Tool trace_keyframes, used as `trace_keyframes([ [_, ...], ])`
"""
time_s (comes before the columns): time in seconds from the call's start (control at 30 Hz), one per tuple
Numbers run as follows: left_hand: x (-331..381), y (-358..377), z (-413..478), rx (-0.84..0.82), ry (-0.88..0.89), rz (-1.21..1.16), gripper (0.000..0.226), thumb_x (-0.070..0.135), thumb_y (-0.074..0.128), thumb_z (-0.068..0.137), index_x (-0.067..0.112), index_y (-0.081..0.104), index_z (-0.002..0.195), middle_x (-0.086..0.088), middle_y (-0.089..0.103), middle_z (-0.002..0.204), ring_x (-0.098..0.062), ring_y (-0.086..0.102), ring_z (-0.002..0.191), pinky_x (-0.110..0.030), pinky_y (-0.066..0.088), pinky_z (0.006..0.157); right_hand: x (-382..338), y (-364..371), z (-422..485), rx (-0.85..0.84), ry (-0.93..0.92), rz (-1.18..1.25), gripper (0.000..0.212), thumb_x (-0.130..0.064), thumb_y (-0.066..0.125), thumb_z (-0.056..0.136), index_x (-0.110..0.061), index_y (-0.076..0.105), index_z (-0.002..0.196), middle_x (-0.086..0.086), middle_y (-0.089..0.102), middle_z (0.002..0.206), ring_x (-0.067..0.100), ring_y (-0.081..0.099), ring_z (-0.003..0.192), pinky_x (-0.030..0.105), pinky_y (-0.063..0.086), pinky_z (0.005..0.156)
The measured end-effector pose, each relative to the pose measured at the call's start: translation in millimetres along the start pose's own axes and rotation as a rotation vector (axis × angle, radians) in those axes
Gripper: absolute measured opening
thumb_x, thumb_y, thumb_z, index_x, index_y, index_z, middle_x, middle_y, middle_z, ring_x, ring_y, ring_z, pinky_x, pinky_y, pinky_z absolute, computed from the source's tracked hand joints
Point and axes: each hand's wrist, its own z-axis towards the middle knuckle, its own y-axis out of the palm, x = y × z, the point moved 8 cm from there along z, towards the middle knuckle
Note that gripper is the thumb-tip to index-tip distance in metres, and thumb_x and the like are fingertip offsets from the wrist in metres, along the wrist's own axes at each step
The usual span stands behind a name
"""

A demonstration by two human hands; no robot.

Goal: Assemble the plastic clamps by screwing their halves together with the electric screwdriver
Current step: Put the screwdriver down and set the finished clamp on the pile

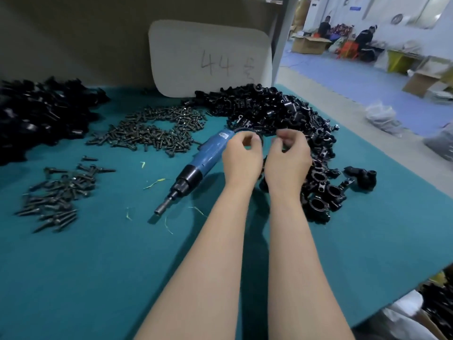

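Your left hand (241, 155) and right hand (286, 158) hover with fingers curled (whether either pinches a part is unclear); the electric screwdriver (208, 153) lies beside the left, bit pointing near-left, while the clamp halves (269, 106) heap nearest your right hand

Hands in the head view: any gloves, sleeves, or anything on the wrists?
No gloves on the left hand or the right hand. Both are bare from the wrist down to the frame's edge, with no sleeve in view. No watch, band or ring shows.
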Motion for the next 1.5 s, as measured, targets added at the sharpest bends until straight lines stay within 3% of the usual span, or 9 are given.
trace_keyframes([
  [0.3,-25,-246,14,0.704,-0.113,-0.395,0.014,0.009,0.043,0.097,0.015,0.056,0.098,0.005,0.055,0.082,-0.011,0.052,0.073,-0.028,0.042,0.073,-95,197,-110,-0.698,-0.172,0.027,0.018,-0.016,0.052,0.094,-0.012,0.064,0.107,-0.006,0.059,0.091,0.008,0.052,0.086,0.016,0.036,0.074],
  [0.47,-51,-347,-5,0.978,-0.208,-0.482,0.021,0.013,0.043,0.099,0.008,0.057,0.113,-0.012,0.061,0.113,-0.018,0.053,0.091,-0.032,0.045,0.081,-130,283,-195,-1.026,-0.353,-0.098,0.029,-0.017,0.049,0.096,-0.021,0.063,0.121,0.002,0.064,0.120,0.020,0.054,0.113,0.022,0.037,0.087],
  [0.6,-58,-380,-7,1.041,-0.218,-0.525,0.035,0.011,0.039,0.098,-0.003,0.051,0.128,-0.022,0.061,0.119,-0.044,0.050,0.117,-0.045,0.048,0.078,-126,337,-242,-1.252,-0.472,-0.468,0.047,-0.020,0.044,0.097,-0.040,0.042,0.139,0.004,0.032,0.152,0.032,0.018,0.143,0.058,0.013,0.115],
  [0.63,-59,-385,-5,1.039,-0.200,-0.535,0.038,0.010,0.038,0.098,-0.006,0.048,0.131,-0.024,0.062,0.115,-0.009,0.031,0.098,-0.046,0.049,0.075,-125,346,-248,-1.283,-0.469,-0.504,0.051,-0.019,0.044,0.097,-0.041,0.036,0.142,0.004,0.025,0.155,0.032,0.009,0.145,0.062,0.004,0.114],
  [0.7,-62,-389,-3,1.045,-0.198,-0.540,0.039,0.009,0.039,0.096,-0.004,0.049,0.131,-0.025,0.061,0.119,-0.043,0.051,0.114,-0.045,0.051,0.089,-123,358,-255,-1.310,-0.474,-0.507,0.053,-0.021,0.045,0.097,-0.038,0.032,0.145,0.005,0.023,0.156,0.033,0.004,0.146,0.065,-0.004,0.111],
  [0.83,-66,-383,-1,1.051,-0.231,-0.557,0.037,0.011,0.040,0.093,0.002,0.053,0.127,-0.025,0.049,0.138,-0.042,0.043,0.129,-0.052,0.036,0.107,-125,360,-251,-1.232,-0.443,-0.388,0.044,-0.022,0.045,0.097,-0.026,0.044,0.141,0.008,0.039,0.145,0.030,0.025,0.139,0.061,0.009,0.111],
  [1.0,-69,-373,-1,1.027,-0.237,-0.523,0.033,0.012,0.041,0.096,0.007,0.054,0.126,-0.018,0.056,0.133,-0.033,0.054,0.120,-0.035,0.048,0.092,-129,321,-204,-0.910,-0.221,0.129,0.012,-0.028,0.052,0.096,-0.019,0.052,0.104,0.005,0.049,0.117,0.011,0.051,0.092,0.016,0.033,0.077],
  [1.3,-25,-235,46,0.332,-0.269,-0.376,0.028,0.037,0.053,0.097,0.014,0.055,0.082,-0.001,0.065,0.061,-0.012,0.061,0.055,-0.030,0.055,0.061,-95,222,-92,-0.628,0.066,0.488,0.013,-0.013,0.056,0.093,-0.025,0.053,0.095,-0.002,0.059,0.099,0.013,0.057,0.091,0.035,0.049,0.087],
  [1.5,-11,-107,68,0.096,-0.277,-0.337,0.016,0.027,0.052,0.099,0.013,0.058,0.105,-0.007,0.061,0.097,-0.022,0.063,0.079,-0.030,0.055,0.060,-50,137,-11,-0.384,0.043,0.426,0.012,-0.009,0.063,0.089,-0.017,0.060,0.097,-0.002,0.065,0.096,0.010,0.061,0.090,0.018,0.049,0.078],
])
